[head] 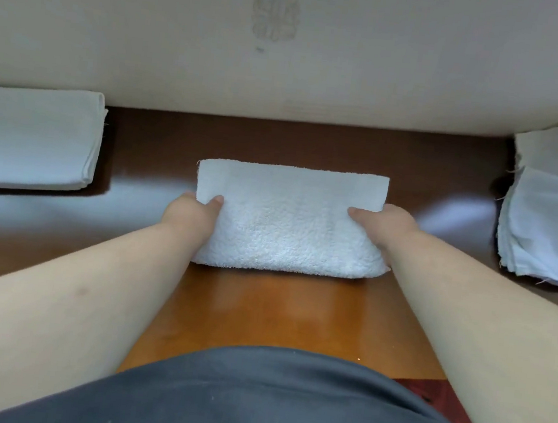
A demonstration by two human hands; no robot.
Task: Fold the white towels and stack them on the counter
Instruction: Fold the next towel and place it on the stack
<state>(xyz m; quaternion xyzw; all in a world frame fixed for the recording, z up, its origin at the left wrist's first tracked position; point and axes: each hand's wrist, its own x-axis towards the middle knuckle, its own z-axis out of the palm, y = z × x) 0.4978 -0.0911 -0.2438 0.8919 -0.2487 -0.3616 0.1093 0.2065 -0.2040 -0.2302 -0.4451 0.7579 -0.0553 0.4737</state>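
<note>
A white, rectangular terry-cloth towel, folded into a thick pad, is seen lying flat on the glossy brown wooden tabletop; it is taken here as the landmark. The towel's left edge is gripped by the left hand, whose thumb is laid on the top face of the towel while the remaining fingers are hidden past the edge; the towel's right edge is gripped in the same way by the right hand, thumb on top and fingers out of sight at the side. Both bare forearms are stretched toward the towel from the near side of the tabletop; a dark grey garment on the person's body is seen nearest the camera, on the near side of the towel.

To the left of the towel, well apart from it, a neatly folded stack of thin pale white cloths is set on the tabletop; to the right of the towel, also well apart, a looser pile of thin white cloths with frayed edges is seen, its layers fanned at the near corner. Beyond the towel, a plain beige wall is met by the far edge of the tabletop; a faint floral mark is borne on it, above the towel.
</note>
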